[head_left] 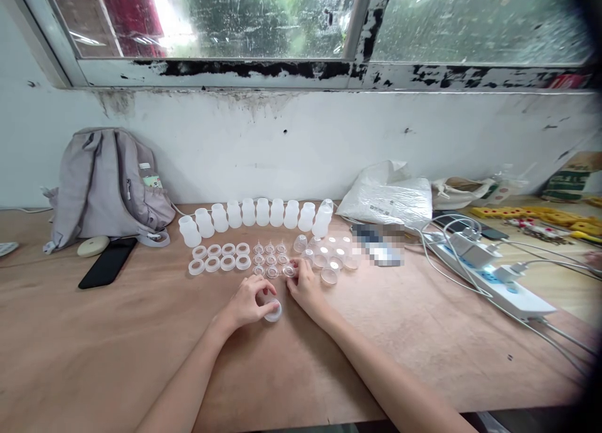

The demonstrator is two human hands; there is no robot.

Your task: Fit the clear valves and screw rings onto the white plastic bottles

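Note:
My left hand (253, 300) has its thumb and fingers around a white ring (273, 313) on the wooden table. Beyond it, my right hand (301, 279) pinches a clear nipple-shaped piece (288, 271) at the right end of the front row. More clear nipple pieces (270, 259) stand in rows beside it. White rings (228, 262) lie in two rows to their left. Clear domed caps (329, 276) are grouped right of my right hand. Behind them, frosted bottles (248, 212) stand in a curved row; the rightmost bottle (322, 219) has a clear cap on it.
A grey backpack (106, 182), a black phone (108, 262) and a round cream case (93, 246) are at the left. A white plastic bag (388, 195) lies at the back right. A power strip (508, 289) with looping cables and yellow items (540, 217) are farther right.

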